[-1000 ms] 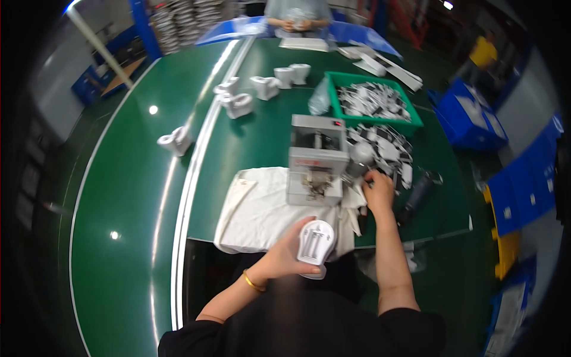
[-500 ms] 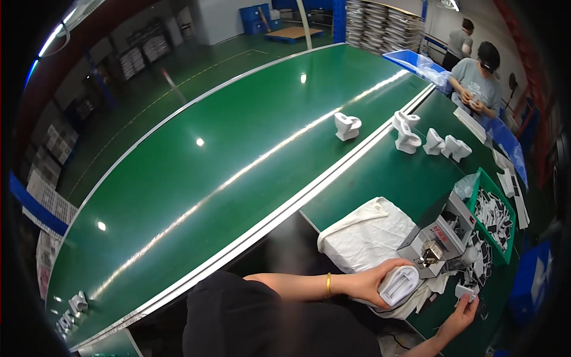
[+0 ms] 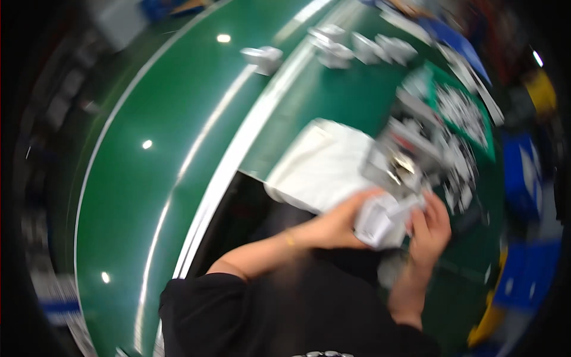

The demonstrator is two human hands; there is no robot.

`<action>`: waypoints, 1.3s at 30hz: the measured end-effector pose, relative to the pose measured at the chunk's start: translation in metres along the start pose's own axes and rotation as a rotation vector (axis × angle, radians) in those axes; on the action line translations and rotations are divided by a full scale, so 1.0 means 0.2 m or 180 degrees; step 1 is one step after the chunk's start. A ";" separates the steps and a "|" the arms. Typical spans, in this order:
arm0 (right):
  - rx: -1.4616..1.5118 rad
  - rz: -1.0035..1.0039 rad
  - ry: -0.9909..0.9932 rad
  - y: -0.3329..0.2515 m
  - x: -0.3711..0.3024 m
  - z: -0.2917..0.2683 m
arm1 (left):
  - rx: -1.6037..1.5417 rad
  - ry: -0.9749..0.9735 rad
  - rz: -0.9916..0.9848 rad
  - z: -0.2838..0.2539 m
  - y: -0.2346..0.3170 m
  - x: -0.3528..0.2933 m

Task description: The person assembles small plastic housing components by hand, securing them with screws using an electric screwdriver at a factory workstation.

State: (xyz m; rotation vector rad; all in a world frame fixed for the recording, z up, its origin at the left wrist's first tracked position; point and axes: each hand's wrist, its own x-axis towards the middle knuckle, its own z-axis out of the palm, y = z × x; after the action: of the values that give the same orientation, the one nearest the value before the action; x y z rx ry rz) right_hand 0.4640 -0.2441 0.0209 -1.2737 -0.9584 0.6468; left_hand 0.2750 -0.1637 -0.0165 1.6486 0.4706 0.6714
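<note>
In the head view, which is blurred throughout, a white hollow plastic housing with rounded edges (image 3: 373,223) is held in front of the person's body, just beyond the near edge of the smooth green worktop (image 3: 339,98). It is grasped by the grip of the left hand (image 3: 342,223), whose fingers are wrapped around its left side; a thin gold-coloured bracelet (image 3: 289,239) is worn on that wrist. A small white plastic piece (image 3: 407,206) is pinched in the grip of the right hand (image 3: 430,229) and is held at the right side of the housing. Whether the two parts are touching cannot be told through the blur.

Beyond the hands, a grey box-shaped metal machine (image 3: 410,138) is seen on the worktop, with a folded white cloth (image 3: 321,160) spread to its left. To the machine's right, small black and white pieces (image 3: 461,178) are heaped loosely, and behind them more such pieces are contained in a green plastic crate (image 3: 490,140). Farther back, several white moulded housings (image 3: 366,49) are grouped beside a long white strip (image 3: 256,128) by which the green surface is crossed. One more white moulded housing (image 3: 262,59) is placed left of the strip.
</note>
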 end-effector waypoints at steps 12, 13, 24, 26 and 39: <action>-0.0052 0.0170 -0.0620 -0.02 -0.09 0.00 | -0.0766 -0.0445 -0.0159 0.06 0.00 0.08; -0.0097 0.0182 -0.0628 -0.01 -0.10 0.01 | -0.0737 -0.0439 -0.0111 0.06 0.00 0.07; -0.1401 -0.0805 -0.0925 0.02 -0.02 -0.01 | -0.0817 -0.0299 -0.0112 0.05 -0.02 0.04; -0.0927 -0.0494 -0.0987 0.03 -0.03 0.01 | -0.0794 -0.0262 -0.0170 0.03 -0.02 0.06; 0.0881 0.0332 -0.0756 0.13 -0.11 0.10 | 0.0293 -0.0266 0.0481 -0.05 0.07 0.10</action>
State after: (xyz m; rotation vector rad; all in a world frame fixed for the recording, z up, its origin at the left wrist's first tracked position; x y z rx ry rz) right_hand 0.4396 -0.2469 -0.0094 -1.0203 -0.9607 0.9937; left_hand 0.2828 -0.1463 0.0006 1.8050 0.3230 0.6976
